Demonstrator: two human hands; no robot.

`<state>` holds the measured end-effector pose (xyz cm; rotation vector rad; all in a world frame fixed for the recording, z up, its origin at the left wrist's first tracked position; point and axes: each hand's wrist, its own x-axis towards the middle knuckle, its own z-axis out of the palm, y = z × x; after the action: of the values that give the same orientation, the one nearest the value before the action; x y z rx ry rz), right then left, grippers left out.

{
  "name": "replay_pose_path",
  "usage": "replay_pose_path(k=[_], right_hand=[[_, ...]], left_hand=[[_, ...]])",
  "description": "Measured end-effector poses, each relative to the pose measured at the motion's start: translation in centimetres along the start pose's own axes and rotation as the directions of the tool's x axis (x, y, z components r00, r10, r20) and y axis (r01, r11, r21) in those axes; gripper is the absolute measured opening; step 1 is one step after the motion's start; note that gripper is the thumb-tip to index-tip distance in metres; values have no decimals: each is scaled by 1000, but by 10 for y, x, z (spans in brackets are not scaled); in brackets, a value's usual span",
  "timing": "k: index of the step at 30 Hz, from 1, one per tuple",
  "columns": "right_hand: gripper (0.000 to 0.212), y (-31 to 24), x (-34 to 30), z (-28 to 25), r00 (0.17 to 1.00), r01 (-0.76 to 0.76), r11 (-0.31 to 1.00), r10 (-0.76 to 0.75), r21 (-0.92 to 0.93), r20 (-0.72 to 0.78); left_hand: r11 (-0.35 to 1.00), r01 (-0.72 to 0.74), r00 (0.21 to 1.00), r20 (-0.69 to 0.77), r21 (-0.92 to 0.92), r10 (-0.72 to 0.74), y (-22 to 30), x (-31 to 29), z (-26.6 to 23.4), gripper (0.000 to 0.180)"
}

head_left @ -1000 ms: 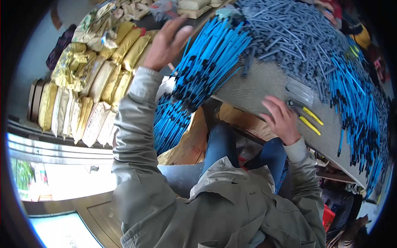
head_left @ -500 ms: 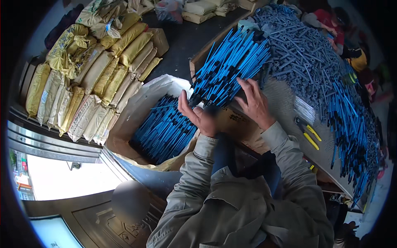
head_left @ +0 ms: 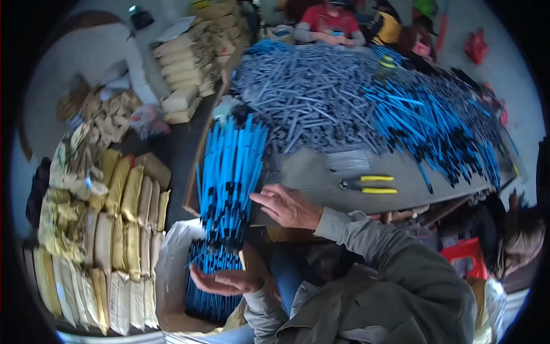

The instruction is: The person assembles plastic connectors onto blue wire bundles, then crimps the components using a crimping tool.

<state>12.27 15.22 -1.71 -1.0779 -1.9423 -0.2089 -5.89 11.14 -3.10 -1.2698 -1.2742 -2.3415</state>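
Note:
A pile of thin blue rods (head_left: 233, 166) with black ends lies at the near left corner of the worktable. My right hand (head_left: 289, 206) is open beside the pile's right side, index finger stretched toward it; whether it touches cannot be told. Below the rods' near ends, my left hand (head_left: 226, 281) is open with fingers extended. It is over a paper-lined box (head_left: 172, 286) that contains more blue rods (head_left: 209, 304). Neither hand visibly grips a rod.
A large heap of grey plastic tubes (head_left: 315, 97) covers the table (head_left: 303, 172). Yellow-handled pliers (head_left: 372, 184) lie near a clear bundle (head_left: 349, 161). More blue rods (head_left: 429, 126) lie right. Stacked sacks (head_left: 109, 229) stand left. A person in red (head_left: 329, 26) sits across.
The view has turned right and up, showing more of the table and the person across. Both hands stay near the pile of rods; my left hand now appears lower, over the box.

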Motion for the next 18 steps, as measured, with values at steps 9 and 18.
replay_pose_path(k=[9,18], right_hand=[[7,148,-117,-235,806,-557,445,492,-701,-328],[14,245,-78,-320,858,-481,625,479,-614,-184]], left_hand=[[796,589,349,933,-140,-94,68,-94,-22,16],[802,478,48,922,-359,384,109,-122,-4,16]])
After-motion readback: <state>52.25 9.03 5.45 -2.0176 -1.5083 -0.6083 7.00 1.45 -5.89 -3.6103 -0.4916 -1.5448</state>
